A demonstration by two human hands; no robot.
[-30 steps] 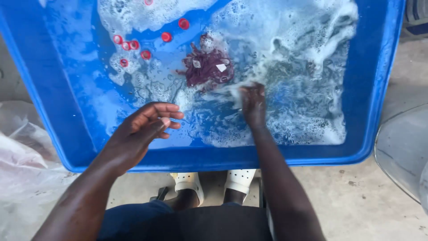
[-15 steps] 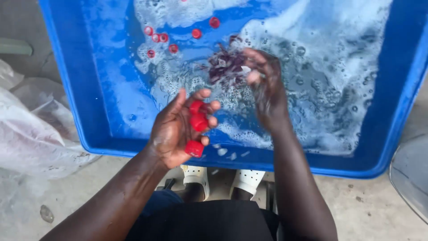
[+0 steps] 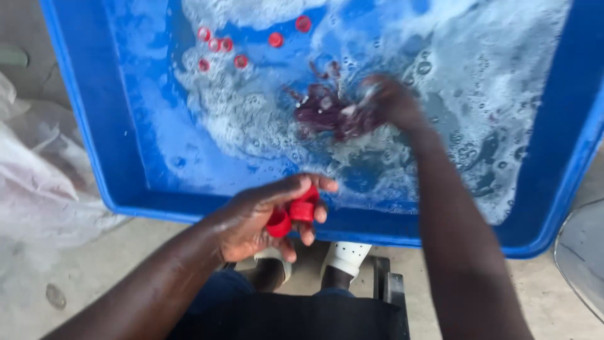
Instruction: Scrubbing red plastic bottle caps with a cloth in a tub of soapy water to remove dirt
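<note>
A big blue plastic tub (image 3: 75,113) holds soapy, foamy water. My left hand (image 3: 264,217) is over the tub's near rim, curled around a few red bottle caps (image 3: 292,213). My right hand (image 3: 393,101) is down in the water, gripping a dark purple tangled scrubber (image 3: 327,112) that drips foam. Several more red caps (image 3: 220,50) float in the suds at the tub's far left.
Clear crumpled plastic sheeting (image 3: 31,182) lies on the concrete floor to the left. My feet in white sandals (image 3: 343,258) show under the tub's near edge. A round metal lid or basin edge (image 3: 582,252) sits at the right.
My left hand has pulled back from over the water to the near rim and closed around the red caps. My right hand has shifted right with the purple scrubber, lower into the suds.
</note>
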